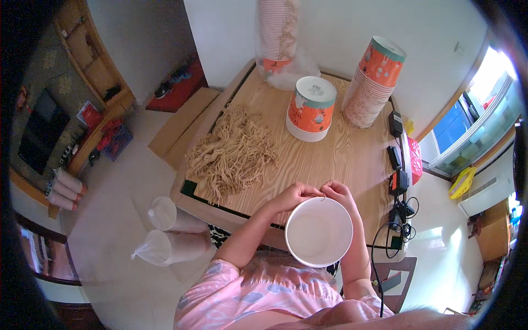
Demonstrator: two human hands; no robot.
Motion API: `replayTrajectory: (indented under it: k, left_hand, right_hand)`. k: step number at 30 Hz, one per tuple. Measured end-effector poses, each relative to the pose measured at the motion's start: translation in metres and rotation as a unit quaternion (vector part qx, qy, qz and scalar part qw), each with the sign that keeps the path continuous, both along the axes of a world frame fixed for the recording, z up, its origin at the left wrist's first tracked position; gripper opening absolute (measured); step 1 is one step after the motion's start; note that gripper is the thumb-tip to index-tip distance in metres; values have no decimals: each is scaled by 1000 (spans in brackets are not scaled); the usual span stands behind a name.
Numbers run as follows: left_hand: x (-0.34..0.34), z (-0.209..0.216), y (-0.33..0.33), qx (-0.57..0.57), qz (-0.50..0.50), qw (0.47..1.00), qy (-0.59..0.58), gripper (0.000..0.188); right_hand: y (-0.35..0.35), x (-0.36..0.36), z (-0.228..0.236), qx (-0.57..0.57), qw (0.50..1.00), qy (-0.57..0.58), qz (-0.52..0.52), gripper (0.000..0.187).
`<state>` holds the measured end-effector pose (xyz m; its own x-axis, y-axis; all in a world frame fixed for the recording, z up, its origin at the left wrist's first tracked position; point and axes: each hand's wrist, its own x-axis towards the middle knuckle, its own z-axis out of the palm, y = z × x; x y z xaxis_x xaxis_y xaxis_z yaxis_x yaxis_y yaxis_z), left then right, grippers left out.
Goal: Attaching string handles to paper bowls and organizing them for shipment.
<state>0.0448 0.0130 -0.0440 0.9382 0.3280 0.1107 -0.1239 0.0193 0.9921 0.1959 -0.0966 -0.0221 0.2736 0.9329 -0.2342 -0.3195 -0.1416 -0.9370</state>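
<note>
A white paper bucket (319,234), its open mouth toward me, is in front of my chest between my forearms. At its far rim my left hand (300,195) and my right hand (338,192) are close together, fingers closed in a pinch. A short piece of thin tan cord (325,198) shows at the rim between them; the rest is hidden by the fingers. Left of my hands, a loose heap of tan cords (234,151) lies on the wooden table (280,176). Beyond them stands a short upside-down stack of orange and green paper buckets (311,110).
A tall bucket stack (374,82) leans at the table's right back; another bagged stack (278,33) stands behind. Black adapters and cables (399,184) line the right edge. Bagged white buckets (176,247) lie on the floor at left, near a cardboard box (184,126). A chair (399,275) is at right.
</note>
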Motion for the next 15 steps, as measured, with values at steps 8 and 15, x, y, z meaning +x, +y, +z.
replayTrajectory:
  k: [8, 15]
  left_hand:
    - [3, 0, 1, 64, 46, 995, 57, 13]
    - [11, 22, 6, 91, 168, 981, 28, 13]
  right_hand:
    - [3, -4, 13, -25, 1000, -18, -2, 14]
    - [15, 9, 28, 22, 999, -49, -7, 16]
